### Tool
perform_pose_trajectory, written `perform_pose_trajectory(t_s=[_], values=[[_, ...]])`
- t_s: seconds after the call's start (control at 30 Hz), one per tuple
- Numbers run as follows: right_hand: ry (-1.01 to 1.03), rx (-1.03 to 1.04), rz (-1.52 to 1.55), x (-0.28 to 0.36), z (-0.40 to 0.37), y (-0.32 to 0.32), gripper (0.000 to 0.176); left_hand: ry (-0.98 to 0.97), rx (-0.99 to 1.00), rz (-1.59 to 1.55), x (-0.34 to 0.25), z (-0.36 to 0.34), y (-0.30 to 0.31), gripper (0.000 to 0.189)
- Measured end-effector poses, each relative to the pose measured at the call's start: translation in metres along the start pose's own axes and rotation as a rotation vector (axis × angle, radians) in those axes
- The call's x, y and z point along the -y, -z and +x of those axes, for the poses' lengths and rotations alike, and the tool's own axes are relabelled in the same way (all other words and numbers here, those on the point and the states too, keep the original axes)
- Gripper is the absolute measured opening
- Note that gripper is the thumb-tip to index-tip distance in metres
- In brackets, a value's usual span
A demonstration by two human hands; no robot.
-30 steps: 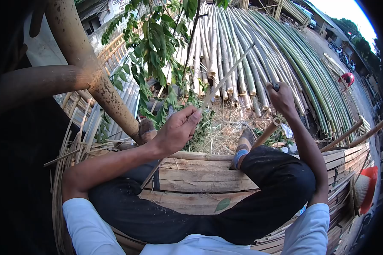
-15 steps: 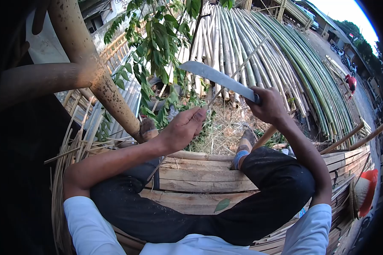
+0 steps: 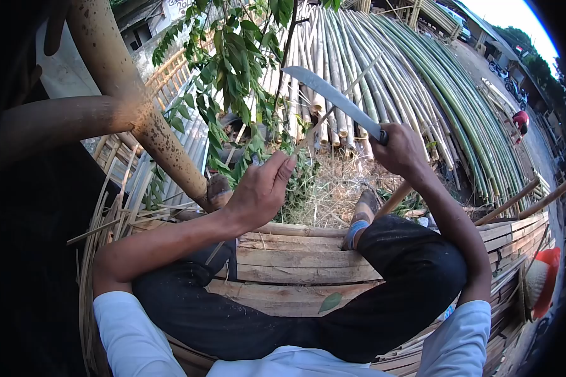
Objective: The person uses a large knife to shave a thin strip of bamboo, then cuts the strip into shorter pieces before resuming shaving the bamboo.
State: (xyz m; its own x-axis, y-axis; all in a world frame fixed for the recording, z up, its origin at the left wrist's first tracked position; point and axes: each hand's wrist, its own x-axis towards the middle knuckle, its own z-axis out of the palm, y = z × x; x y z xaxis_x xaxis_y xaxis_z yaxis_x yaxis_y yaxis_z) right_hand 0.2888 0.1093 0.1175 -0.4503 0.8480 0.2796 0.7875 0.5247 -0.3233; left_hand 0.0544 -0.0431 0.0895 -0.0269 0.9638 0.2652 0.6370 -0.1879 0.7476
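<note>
My right hand (image 3: pixel 399 149) is wrapped round the dark handle of a long machete (image 3: pixel 334 98), whose blade points up and to the left. A thin bamboo strip (image 3: pixel 352 86) runs from near my left hand (image 3: pixel 261 188) up to the right, passing by the blade; whether they touch is unclear. My left hand is closed, fingers pinched round the strip's lower end. A short length of strip hangs below my left wrist, over my leg.
Long bamboo poles (image 3: pixel 434 94) lie beyond my feet. A thick bamboo post (image 3: pixel 163 147) and leafy branches (image 3: pixel 236 69) stand at the left. I sit over split bamboo slats (image 3: pixel 295 259). A red and straw-coloured hat (image 3: pixel 539 283) lies right; a person in red (image 3: pixel 520 122) is far off.
My left hand has moved a little left with the strip. The blade has tilted more steeply, its tip now further right and higher handle-side contact unchanged in my right hand.
</note>
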Motion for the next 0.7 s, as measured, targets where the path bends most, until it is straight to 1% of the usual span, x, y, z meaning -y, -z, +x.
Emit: perform_pose_trajectory(t_s=[0.17, 0.2, 0.23, 0.27, 0.3, 0.33, 0.5, 0.57, 0.67, 0.7], values=[[0.063, -0.075, 0.004, -0.012, -0.005, 0.003, 0.017, 0.025, 0.04, 0.042, -0.003, 0.001, 0.0, 0.04], [0.109, -0.081, -0.02, -0.012, -0.005, 0.002, 0.016, 0.024, 0.039, 0.041, -0.001, 0.002, -0.002, 0.04], [0.155, -0.087, -0.046, -0.012, -0.006, 0.002, 0.015, -0.069, -0.002, 0.037, 0.003, 0.005, -0.005, 0.036], [0.158, -0.088, -0.049, -0.01, -0.007, 0.002, 0.015, -0.162, -0.046, 0.032, 0.005, 0.006, -0.007, 0.033], [0.171, -0.053, -0.082, -0.005, -0.008, 0.001, 0.015, -0.163, -0.048, 0.032, 0.006, 0.007, -0.009, 0.033], [0.183, -0.017, -0.114, -0.002, -0.008, 0.0, 0.015, -0.155, -0.048, 0.035, 0.005, 0.006, -0.009, 0.032], [0.157, 0.027, -0.081, -0.006, -0.002, -0.006, 0.017, -0.153, -0.063, 0.068, 0.0, 0.004, -0.001, 0.03], [0.155, 0.033, -0.069, -0.009, -0.001, -0.009, 0.018, 0.015, -0.007, 0.029, -0.005, 0.002, 0.003, 0.036], [0.159, 0.012, -0.086, -0.01, -0.001, -0.008, 0.017, -0.009, -0.018, 0.012, 0.0, 0.003, 0.002, 0.035], [0.112, 0.021, -0.088, -0.01, -0.001, -0.005, 0.017, -0.01, -0.018, 0.01, 0.0, 0.003, 0.002, 0.035]])
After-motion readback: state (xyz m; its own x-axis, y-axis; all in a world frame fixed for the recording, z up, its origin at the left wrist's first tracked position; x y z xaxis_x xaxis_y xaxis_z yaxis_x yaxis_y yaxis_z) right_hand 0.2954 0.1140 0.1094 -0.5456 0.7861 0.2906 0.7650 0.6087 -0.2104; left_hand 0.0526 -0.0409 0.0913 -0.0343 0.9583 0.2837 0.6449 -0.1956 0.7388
